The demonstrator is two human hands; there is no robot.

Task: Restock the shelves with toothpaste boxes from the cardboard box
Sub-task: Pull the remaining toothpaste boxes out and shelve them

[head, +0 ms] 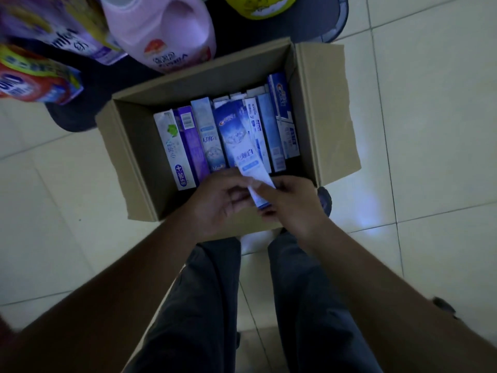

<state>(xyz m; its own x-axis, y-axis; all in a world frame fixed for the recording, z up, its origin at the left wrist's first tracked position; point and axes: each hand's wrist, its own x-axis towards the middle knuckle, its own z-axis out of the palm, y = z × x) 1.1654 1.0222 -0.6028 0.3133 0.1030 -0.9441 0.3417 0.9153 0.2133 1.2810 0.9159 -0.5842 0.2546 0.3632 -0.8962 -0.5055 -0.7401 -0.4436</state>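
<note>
The tiled floor (430, 130) carries an open cardboard box (326, 111), set right against the dark bottom shelf (88, 84) at the far edge of the view, probably so stock can go from one to the other with little reach. On that shelf stand a pink jug (164, 30), a purple pack (70, 28) and a red pack (32, 79), all blurred. The box flaps are folded outward, leaving the mouth clear. Inside, a row of toothpaste boxes (204, 135) stands on edge, side by side, from about the middle to the right wall; the left part of the box shows bare cardboard, so some stock seems already gone. One blue-and-white toothpaste box (236, 138) lies higher than the row and slants toward the near edge of the box, half drawn out. Both hands meet on its near end: the left hand (217, 203) curls round it from the left, and the right hand (293, 203) pinches it from the right. That grip suits pulling it free of its tight neighbours. The person's legs in dark trousers (204, 305) stand at the box's near edge.
</note>
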